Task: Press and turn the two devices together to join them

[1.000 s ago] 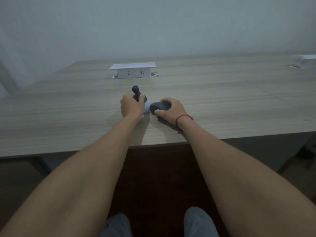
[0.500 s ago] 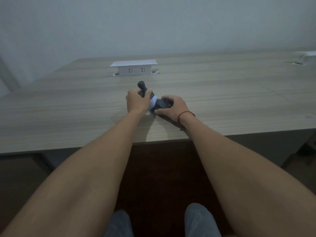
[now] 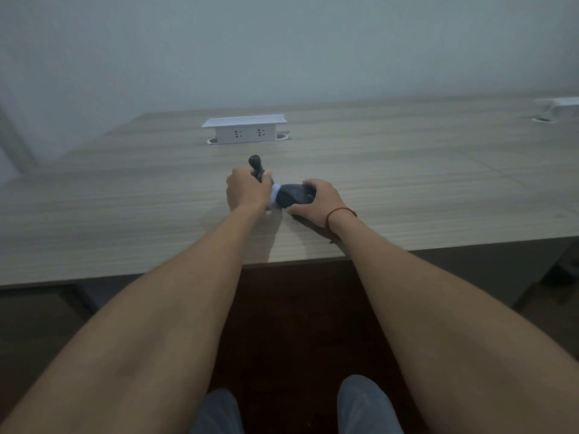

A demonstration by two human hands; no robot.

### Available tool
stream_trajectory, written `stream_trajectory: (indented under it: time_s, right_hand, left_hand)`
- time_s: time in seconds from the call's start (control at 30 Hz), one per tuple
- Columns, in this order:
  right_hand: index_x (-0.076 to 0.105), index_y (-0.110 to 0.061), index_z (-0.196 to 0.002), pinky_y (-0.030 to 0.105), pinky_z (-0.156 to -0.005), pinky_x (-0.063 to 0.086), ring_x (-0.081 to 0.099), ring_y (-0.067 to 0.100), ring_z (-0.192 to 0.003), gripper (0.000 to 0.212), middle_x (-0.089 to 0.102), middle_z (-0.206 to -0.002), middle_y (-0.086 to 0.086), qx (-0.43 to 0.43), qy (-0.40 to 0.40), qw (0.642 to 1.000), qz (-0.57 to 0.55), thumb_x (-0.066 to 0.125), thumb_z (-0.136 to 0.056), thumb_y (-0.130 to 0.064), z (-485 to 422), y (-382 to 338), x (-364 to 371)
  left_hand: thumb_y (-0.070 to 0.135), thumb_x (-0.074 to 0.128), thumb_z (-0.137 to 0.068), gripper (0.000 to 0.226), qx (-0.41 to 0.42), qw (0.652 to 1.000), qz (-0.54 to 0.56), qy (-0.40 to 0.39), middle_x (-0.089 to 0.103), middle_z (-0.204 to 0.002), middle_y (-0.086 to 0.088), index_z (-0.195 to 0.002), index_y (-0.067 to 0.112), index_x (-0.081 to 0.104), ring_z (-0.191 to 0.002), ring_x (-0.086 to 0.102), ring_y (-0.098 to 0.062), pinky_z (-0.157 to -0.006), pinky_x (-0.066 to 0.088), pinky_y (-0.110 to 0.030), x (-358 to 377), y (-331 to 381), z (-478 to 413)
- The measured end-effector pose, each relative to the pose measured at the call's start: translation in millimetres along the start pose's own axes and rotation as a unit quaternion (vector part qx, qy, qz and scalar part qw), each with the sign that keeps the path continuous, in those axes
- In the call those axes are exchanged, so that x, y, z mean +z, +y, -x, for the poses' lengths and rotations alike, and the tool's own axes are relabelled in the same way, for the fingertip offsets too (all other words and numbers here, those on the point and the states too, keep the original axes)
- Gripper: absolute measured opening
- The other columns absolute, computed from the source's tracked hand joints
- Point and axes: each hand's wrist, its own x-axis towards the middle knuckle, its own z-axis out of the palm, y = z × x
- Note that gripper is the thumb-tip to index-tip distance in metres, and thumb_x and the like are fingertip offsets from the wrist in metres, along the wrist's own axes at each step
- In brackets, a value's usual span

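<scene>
My left hand (image 3: 247, 191) grips a black handle (image 3: 256, 166) whose rounded end sticks up past my knuckles. A white part (image 3: 275, 200) shows just right of that hand, between both hands. My right hand (image 3: 319, 200) curls over a dark rounded object (image 3: 294, 195) lying on the wooden table (image 3: 125, 214), thumb at its near side and fingers over its far side. A red string (image 3: 340, 213) circles my right wrist. What the dark pieces are stays unclear in the dim light.
A white socket box (image 3: 244, 128) stands on the table behind my hands. Another white box (image 3: 560, 104) sits at the far right edge. The table's front edge (image 3: 125, 274) runs across below my wrists, with my knees (image 3: 366, 405) under it. A pale wall rises behind.
The white part and the dark object have come closer together between my hands. My right hand has shifted slightly on the dark object; my left keeps its grip on the handle.
</scene>
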Motion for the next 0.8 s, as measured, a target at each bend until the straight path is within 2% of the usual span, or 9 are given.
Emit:
stream_trajectory:
  time_s: [0.07, 0.2, 0.3, 0.43, 0.53, 0.67, 0.8]
  right_hand:
    - [0.044, -0.012, -0.135, 0.024, -0.087, 0.04, 0.05, 0.019, -0.113, 0.069, 0.053, -0.131, 0.007, 0.003, -0.001, 1.0, 0.01, 0.076, -0.074, -0.02, 0.7, -1.4, -1.6]
    - [0.052, -0.01, -0.125, 0.026, -0.084, 0.043, 0.052, 0.016, -0.1, 0.058, 0.057, -0.121, 0.007, 0.014, 0.014, 0.999, -0.027, 0.077, -0.073, -0.017, 3.8, -4.3, -1.0]
    - [0.055, -0.011, -0.121, 0.025, -0.082, 0.044, 0.053, 0.016, -0.099, 0.054, 0.059, -0.118, 0.007, 0.014, 0.021, 0.999, -0.027, 0.077, -0.072, -0.018, 4.2, -4.4, -0.3]
    - [0.048, -0.011, -0.129, 0.025, -0.083, 0.04, 0.051, 0.018, -0.108, 0.062, 0.054, -0.127, 0.007, 0.013, 0.006, 1.0, 0.005, 0.076, -0.076, -0.022, 4.0, -2.9, -1.3]
    - [0.047, -0.008, -0.134, 0.024, -0.083, 0.038, 0.049, 0.016, -0.108, 0.061, 0.053, -0.131, 0.006, 0.026, 0.012, 0.999, -0.037, 0.069, -0.082, -0.03, 3.7, -4.7, -2.2]
    - [0.053, -0.008, -0.133, 0.024, -0.094, 0.039, 0.053, 0.021, -0.123, 0.053, 0.057, -0.136, 0.009, 0.057, 0.041, 0.994, -0.087, 0.061, -0.086, -0.03, -2.2, -4.8, -0.3]
    - [0.059, -0.014, -0.126, 0.038, -0.103, 0.045, 0.057, 0.02, -0.118, 0.051, 0.062, -0.128, 0.004, 0.056, 0.07, 0.993, -0.073, 0.068, -0.081, -0.038, -4.9, -2.3, 4.3]
  left_hand:
    - [0.029, 0.068, -0.088, 0.032, -0.002, 0.999, 0.037, 0.009, 0.074, -0.103, -0.013, -0.101, 0.001, 0.073, -0.091, 0.068, -0.025, -0.075, 0.047, -0.025, -4.1, -2.8, -1.7]
    - [0.026, 0.072, -0.084, 0.028, -0.034, 0.983, 0.179, -0.023, 0.071, -0.089, -0.006, -0.098, 0.002, 0.073, -0.083, 0.067, -0.017, -0.074, 0.053, -0.026, 0.9, -0.1, 10.1]
    - [0.029, 0.073, -0.082, 0.029, 0.003, 0.99, 0.131, -0.05, 0.074, -0.086, -0.009, -0.089, 0.001, 0.074, -0.08, 0.069, -0.019, -0.076, 0.056, -0.03, 9.3, -4.5, 11.1]
    - [0.033, 0.068, -0.087, 0.033, 0.014, 1.0, -0.002, 0.014, 0.074, -0.103, -0.012, -0.1, 0.004, 0.074, -0.095, 0.069, -0.027, -0.076, 0.047, -0.028, -0.1, -9.5, -1.1]
    - [0.036, 0.069, -0.085, 0.037, -0.038, 0.998, 0.017, 0.046, 0.073, -0.11, -0.014, -0.104, 0.005, 0.073, -0.102, 0.068, -0.03, -0.085, 0.052, -0.033, -3.0, -15.9, -8.5]
    - [0.034, 0.072, -0.082, 0.035, -0.085, 0.995, 0.036, 0.041, 0.074, -0.104, -0.016, -0.097, 0.002, 0.074, -0.1, 0.069, -0.033, -0.088, 0.055, -0.037, 7.9, -15.8, -6.0]
    - [0.029, 0.073, -0.081, 0.03, -0.109, 0.99, 0.079, 0.039, 0.075, -0.096, -0.016, -0.089, 0.001, 0.073, -0.091, 0.071, -0.031, -0.083, 0.058, -0.038, 10.9, -11.9, -2.9]
